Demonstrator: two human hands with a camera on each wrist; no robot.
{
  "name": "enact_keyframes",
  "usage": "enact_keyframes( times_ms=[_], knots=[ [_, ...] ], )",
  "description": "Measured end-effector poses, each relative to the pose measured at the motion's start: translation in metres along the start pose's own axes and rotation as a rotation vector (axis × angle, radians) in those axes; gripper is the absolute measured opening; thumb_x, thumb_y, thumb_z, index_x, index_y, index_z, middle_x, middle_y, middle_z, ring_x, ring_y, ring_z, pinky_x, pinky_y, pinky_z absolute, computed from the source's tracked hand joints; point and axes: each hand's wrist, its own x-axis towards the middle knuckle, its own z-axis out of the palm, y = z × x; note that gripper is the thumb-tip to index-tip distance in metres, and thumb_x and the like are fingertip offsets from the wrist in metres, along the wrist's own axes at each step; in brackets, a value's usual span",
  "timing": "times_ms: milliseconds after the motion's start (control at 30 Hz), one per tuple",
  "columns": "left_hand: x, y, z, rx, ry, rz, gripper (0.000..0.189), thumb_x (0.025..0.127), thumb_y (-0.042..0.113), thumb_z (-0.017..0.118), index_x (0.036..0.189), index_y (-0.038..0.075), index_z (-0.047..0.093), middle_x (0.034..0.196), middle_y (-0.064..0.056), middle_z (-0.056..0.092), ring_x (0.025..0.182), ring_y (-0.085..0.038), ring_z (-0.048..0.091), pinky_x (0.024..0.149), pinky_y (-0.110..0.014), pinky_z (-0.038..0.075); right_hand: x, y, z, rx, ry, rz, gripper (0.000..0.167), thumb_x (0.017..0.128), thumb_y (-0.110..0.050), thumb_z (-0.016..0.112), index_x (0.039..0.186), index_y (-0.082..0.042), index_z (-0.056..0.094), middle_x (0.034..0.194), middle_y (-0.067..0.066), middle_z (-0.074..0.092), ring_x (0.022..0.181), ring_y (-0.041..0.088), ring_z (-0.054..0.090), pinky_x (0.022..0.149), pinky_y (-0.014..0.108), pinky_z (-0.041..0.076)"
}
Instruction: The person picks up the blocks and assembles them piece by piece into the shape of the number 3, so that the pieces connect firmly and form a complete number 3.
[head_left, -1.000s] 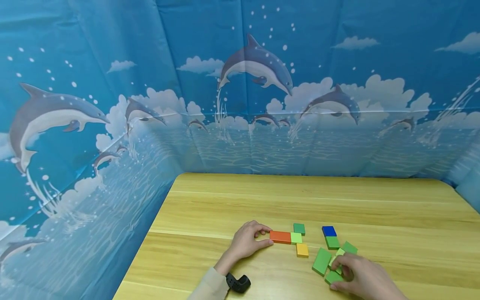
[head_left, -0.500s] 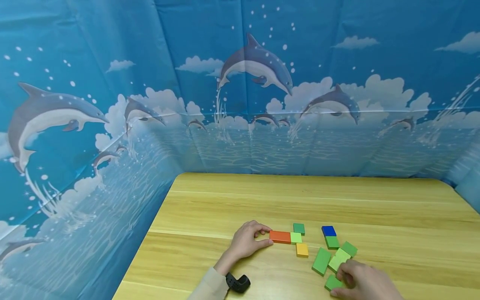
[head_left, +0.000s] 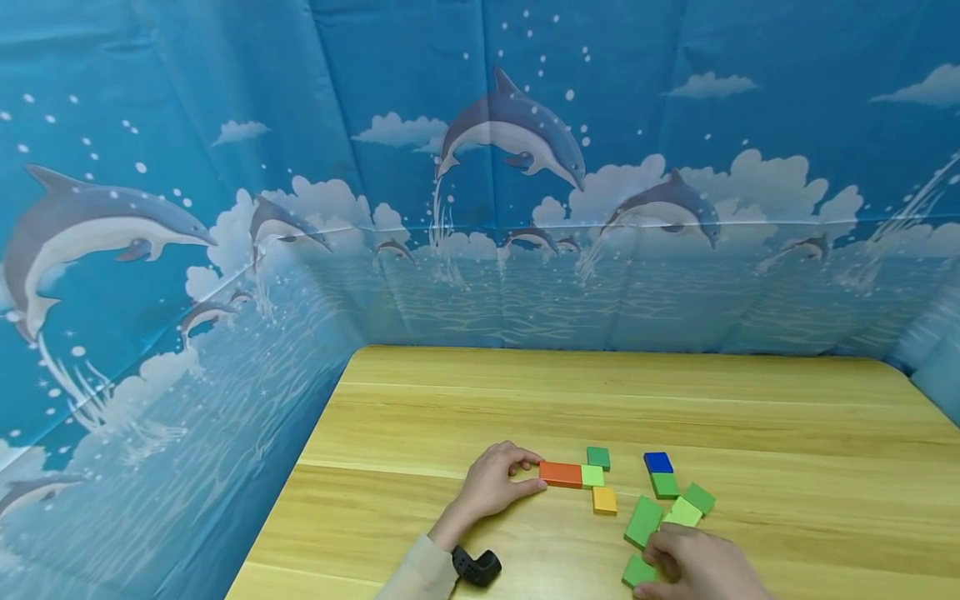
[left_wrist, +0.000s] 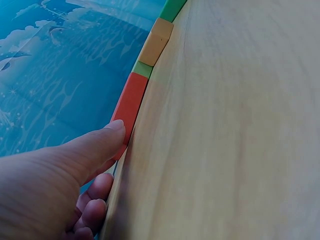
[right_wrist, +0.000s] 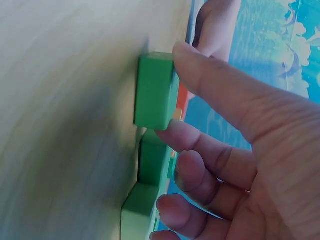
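My left hand (head_left: 493, 482) pinches the left end of a long red-orange block (head_left: 560, 474) lying flat on the table; its thumb rests at the near corner in the left wrist view. Against the block's right end sits a small lime block (head_left: 592, 476). A dark green block (head_left: 597, 457) lies just behind that, and a yellow-orange block (head_left: 604, 501) in front. My right hand (head_left: 701, 560) holds a small green block (head_left: 638, 572) between thumb and forefinger, low over the wood. Beyond its fingers lie a larger green block (head_left: 643, 522) and a partly covered light green block (head_left: 683, 513).
A blue block (head_left: 658, 462) touches a green block (head_left: 664, 485) behind the right-hand cluster. One more green block (head_left: 699, 498) lies at that cluster's right. The wooden table (head_left: 450, 400) meets a dolphin-printed curtain (head_left: 480, 292) at the back. A black band (head_left: 476, 567) circles the left wrist.
My right hand has drawn the small green block toward the near side, then left, away from the other green blocks. The left hand and red-orange block have stayed put.
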Motion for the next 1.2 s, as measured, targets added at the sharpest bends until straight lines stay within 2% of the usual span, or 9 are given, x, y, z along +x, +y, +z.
enact_keyframes(
  times_ms=[233,600,833,967,1200],
  knots=[
    [0.001,0.000,0.000,0.005,-0.004,-0.002,0.033,0.081,0.048,0.071,0.106,0.026,0.071,0.084,0.016,0.051,0.068,0.000,0.039,0.059,-0.019,0.034,0.007,-0.010,0.006,-0.038,0.057,0.000,0.038,0.069,-0.063,0.072,0.073,-0.029,0.054,0.063,-0.016,0.038,0.056,-0.001,0.034,0.049,0.024,0.029],
    [0.000,0.003,-0.002,-0.001,-0.006,-0.008,0.032,0.081,0.047,0.071,0.106,0.026,0.071,0.084,0.016,0.051,0.068,0.000,0.039,0.060,-0.019,0.034,0.016,-0.024,0.011,-0.072,0.136,0.060,0.042,0.066,-0.066,0.072,0.073,-0.029,0.054,0.065,-0.017,0.038,0.058,-0.002,0.035,0.050,0.024,0.031],
    [-0.001,0.003,-0.001,0.005,0.003,0.000,0.032,0.081,0.047,0.071,0.105,0.026,0.071,0.083,0.016,0.051,0.068,0.000,0.039,0.059,-0.019,0.034,0.019,-0.030,0.013,-0.072,0.126,0.136,0.039,0.065,-0.062,0.075,0.070,-0.030,0.053,0.062,-0.015,0.039,0.054,0.001,0.035,0.049,0.025,0.031],
    [-0.002,0.003,-0.001,0.004,0.005,0.001,0.033,0.081,0.047,0.071,0.105,0.025,0.071,0.083,0.016,0.050,0.068,0.000,0.039,0.059,-0.019,0.033,0.019,-0.032,0.014,-0.066,0.121,0.178,0.035,0.066,-0.058,0.077,0.074,-0.030,0.058,0.062,-0.014,0.040,0.054,0.003,0.036,0.050,0.025,0.032],
    [-0.002,0.004,-0.001,-0.002,0.004,-0.002,0.032,0.082,0.046,0.072,0.106,0.025,0.071,0.084,0.015,0.051,0.068,-0.001,0.039,0.060,-0.019,0.034,0.019,-0.035,0.015,-0.060,0.112,0.225,0.039,0.064,-0.057,0.079,0.078,-0.026,0.061,0.067,-0.012,0.042,0.059,0.008,0.038,0.053,0.029,0.032]
  ],
)
